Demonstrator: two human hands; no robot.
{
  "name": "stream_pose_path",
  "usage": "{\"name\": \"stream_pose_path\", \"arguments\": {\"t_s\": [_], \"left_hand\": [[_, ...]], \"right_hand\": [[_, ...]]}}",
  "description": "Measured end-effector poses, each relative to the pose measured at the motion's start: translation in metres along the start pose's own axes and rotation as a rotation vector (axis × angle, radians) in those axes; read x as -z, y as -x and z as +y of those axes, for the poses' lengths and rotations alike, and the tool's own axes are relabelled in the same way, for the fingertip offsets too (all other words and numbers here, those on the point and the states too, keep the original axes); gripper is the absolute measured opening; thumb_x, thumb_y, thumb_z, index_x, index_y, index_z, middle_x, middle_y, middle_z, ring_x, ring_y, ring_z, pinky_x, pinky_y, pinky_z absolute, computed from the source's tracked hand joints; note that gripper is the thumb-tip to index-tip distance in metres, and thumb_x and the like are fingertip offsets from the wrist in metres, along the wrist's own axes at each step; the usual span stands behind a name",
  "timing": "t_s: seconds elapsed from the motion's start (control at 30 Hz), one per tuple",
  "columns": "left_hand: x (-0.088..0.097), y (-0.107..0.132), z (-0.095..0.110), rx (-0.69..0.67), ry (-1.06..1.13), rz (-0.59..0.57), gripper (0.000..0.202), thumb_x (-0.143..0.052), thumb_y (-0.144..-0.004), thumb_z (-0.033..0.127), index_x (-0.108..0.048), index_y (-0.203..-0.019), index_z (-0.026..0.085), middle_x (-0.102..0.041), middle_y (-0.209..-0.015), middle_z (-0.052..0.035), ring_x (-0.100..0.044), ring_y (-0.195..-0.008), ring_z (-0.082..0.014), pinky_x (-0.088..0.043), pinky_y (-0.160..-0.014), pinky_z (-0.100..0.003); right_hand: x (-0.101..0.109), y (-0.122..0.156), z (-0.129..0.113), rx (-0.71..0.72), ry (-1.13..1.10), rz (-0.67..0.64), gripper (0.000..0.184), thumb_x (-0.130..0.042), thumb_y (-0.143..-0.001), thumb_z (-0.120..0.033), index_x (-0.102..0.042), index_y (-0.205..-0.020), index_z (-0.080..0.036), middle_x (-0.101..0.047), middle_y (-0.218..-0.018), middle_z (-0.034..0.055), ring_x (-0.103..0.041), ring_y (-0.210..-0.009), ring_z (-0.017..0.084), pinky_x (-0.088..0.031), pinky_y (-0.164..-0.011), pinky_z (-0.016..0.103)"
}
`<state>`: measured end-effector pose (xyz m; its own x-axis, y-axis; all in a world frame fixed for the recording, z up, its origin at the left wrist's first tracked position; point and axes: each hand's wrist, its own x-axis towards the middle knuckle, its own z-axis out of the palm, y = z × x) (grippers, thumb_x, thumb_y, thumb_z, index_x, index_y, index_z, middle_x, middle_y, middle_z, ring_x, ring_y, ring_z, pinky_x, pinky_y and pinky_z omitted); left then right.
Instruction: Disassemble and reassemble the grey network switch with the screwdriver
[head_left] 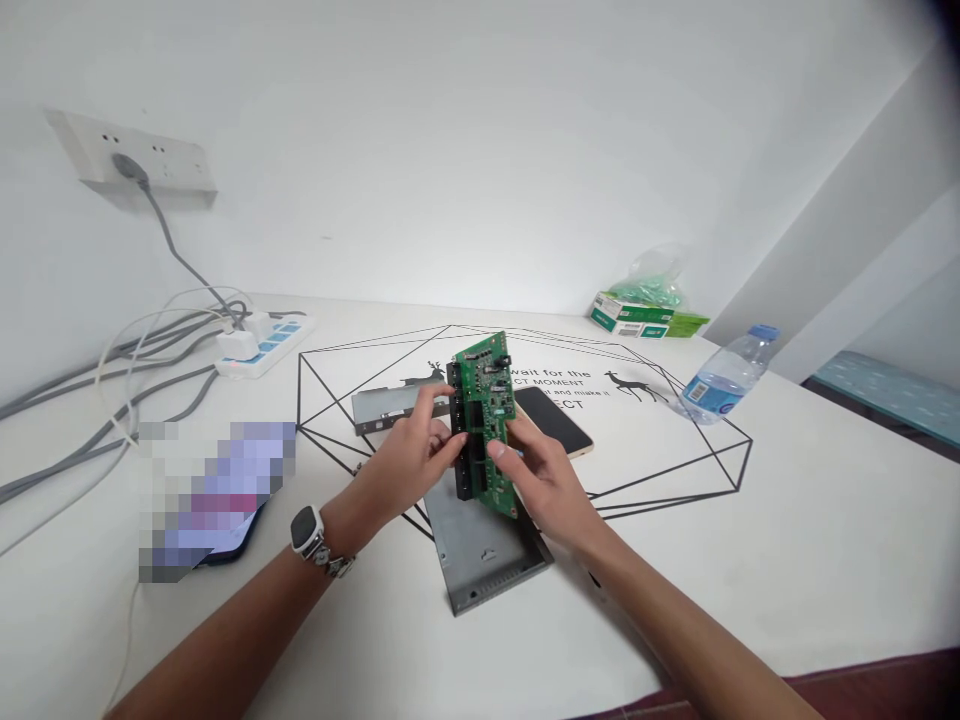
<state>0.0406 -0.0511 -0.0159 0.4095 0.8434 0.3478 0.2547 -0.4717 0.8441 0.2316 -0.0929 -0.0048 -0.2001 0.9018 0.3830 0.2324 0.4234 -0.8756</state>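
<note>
A green circuit board with a row of black ports along its left edge is held up, tilted, over the table. My left hand has its thumb and index finger closed on the port side. On the opposite edge, my right hand grips the board between thumb and fingers. Beneath it lies an open grey metal case. A second metal piece, a flat cover with a cut-out edge, rests behind my left hand. Partly hidden behind the board and my right hand is a dark-screened phone.
At the left sit a propped phone with a blurred screen and a power strip with tangled cables. A water bottle stands at the right. Green-and-white boxes are by the wall.
</note>
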Motion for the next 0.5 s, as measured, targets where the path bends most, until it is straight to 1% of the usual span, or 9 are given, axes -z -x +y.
{"name": "stream_pose_path", "arguments": {"t_s": [0.03, 0.07, 0.1, 0.17, 0.23, 0.3, 0.4, 0.47, 0.5], "left_hand": [[0.002, 0.0, 0.0, -0.04, -0.06, -0.025, 0.046, -0.054, -0.097, 0.036, -0.039, -0.138, 0.022, -0.067, -0.073, 0.0004, -0.066, -0.064, -0.017, -0.049, -0.059, -0.025], [0.004, 0.0, 0.0, -0.076, -0.125, -0.054, 0.043, -0.051, -0.098, 0.033, -0.041, -0.138, 0.022, -0.067, -0.074, 0.0002, -0.066, -0.065, -0.0169, -0.048, -0.06, -0.025], [0.007, -0.001, 0.0, -0.111, -0.19, -0.085, 0.041, -0.049, -0.098, 0.03, -0.043, -0.138, 0.023, -0.067, -0.076, -0.0005, -0.066, -0.066, -0.0168, -0.048, -0.061, -0.026], [0.012, -0.002, -0.003, -0.182, -0.306, -0.119, 0.04, -0.048, -0.096, 0.023, -0.048, -0.136, 0.024, -0.069, -0.085, -0.0028, -0.066, -0.072, -0.0172, -0.05, -0.066, -0.027], [0.017, -0.004, -0.006, -0.249, -0.393, -0.106, 0.04, -0.053, -0.093, 0.019, -0.051, -0.133, 0.024, -0.069, -0.097, -0.0051, -0.067, -0.08, -0.0181, -0.052, -0.073, -0.03], [0.02, -0.006, -0.008, -0.305, -0.468, -0.073, 0.037, -0.056, -0.09, 0.017, -0.054, -0.127, 0.023, -0.068, -0.105, -0.0064, -0.066, -0.085, -0.0183, -0.053, -0.077, -0.031], [0.023, -0.007, -0.007, -0.394, -0.602, -0.01, 0.026, -0.055, -0.092, 0.015, -0.059, -0.117, 0.02, -0.065, -0.099, -0.0063, -0.062, -0.083, -0.018, -0.051, -0.071, -0.03], [0.025, -0.007, -0.004, -0.47, -0.695, 0.048, 0.021, -0.057, -0.093, 0.017, -0.063, -0.113, 0.019, -0.061, -0.094, -0.0069, -0.058, -0.084, -0.0197, -0.049, -0.067, -0.029], [0.025, -0.007, -0.002, -0.512, -0.728, 0.079, 0.02, -0.059, -0.092, 0.018, -0.064, -0.111, 0.019, -0.06, -0.095, -0.0079, -0.057, -0.086, -0.0208, -0.048, -0.067, -0.03]], "right_hand": [[0.001, -0.001, 0.0, -0.017, 0.009, 0.047, 0.03, -0.054, -0.097, -0.047, -0.06, -0.081, -0.023, -0.054, -0.086, 0.0029, -0.05, -0.079, 0.019, -0.042, -0.066, 0.032], [0.002, -0.002, 0.001, -0.037, 0.019, 0.09, 0.036, -0.053, -0.097, -0.049, -0.052, -0.072, -0.022, -0.048, -0.077, 0.0006, -0.045, -0.071, 0.017, -0.039, -0.063, 0.031], [0.003, -0.002, 0.002, -0.059, 0.024, 0.123, 0.041, -0.053, -0.097, -0.05, -0.046, -0.068, -0.022, -0.041, -0.071, -0.0011, -0.04, -0.066, 0.016, -0.035, -0.061, 0.031], [0.005, -0.003, 0.004, -0.096, 0.009, 0.141, 0.044, -0.054, -0.096, -0.052, -0.041, -0.065, -0.022, -0.037, -0.068, -0.0021, -0.035, -0.063, 0.015, -0.032, -0.06, 0.031], [0.006, -0.004, 0.007, -0.136, -0.034, 0.146, 0.043, -0.056, -0.094, -0.054, -0.045, -0.066, -0.023, -0.04, -0.069, -0.0015, -0.038, -0.064, 0.016, -0.033, -0.061, 0.031], [0.006, -0.003, 0.008, -0.189, -0.111, 0.148, 0.038, -0.059, -0.092, -0.054, -0.055, -0.07, -0.024, -0.048, -0.07, -0.0005, -0.044, -0.066, 0.018, -0.036, -0.062, 0.031], [0.005, -0.003, 0.006, -0.238, -0.271, 0.113, 0.03, -0.06, -0.091, -0.054, -0.068, -0.089, -0.026, -0.062, -0.079, 0.0018, -0.055, -0.075, 0.022, -0.044, -0.066, 0.033], [0.007, -0.004, 0.001, -0.26, -0.389, 0.077, 0.034, -0.059, -0.09, -0.056, -0.071, -0.101, -0.026, -0.069, -0.089, 0.0037, -0.061, -0.084, 0.025, -0.048, -0.071, 0.035], [0.008, -0.005, -0.002, -0.28, -0.441, 0.07, 0.038, -0.059, -0.09, -0.058, -0.072, -0.104, -0.025, -0.071, -0.093, 0.0047, -0.064, -0.088, 0.026, -0.05, -0.074, 0.037]]}}
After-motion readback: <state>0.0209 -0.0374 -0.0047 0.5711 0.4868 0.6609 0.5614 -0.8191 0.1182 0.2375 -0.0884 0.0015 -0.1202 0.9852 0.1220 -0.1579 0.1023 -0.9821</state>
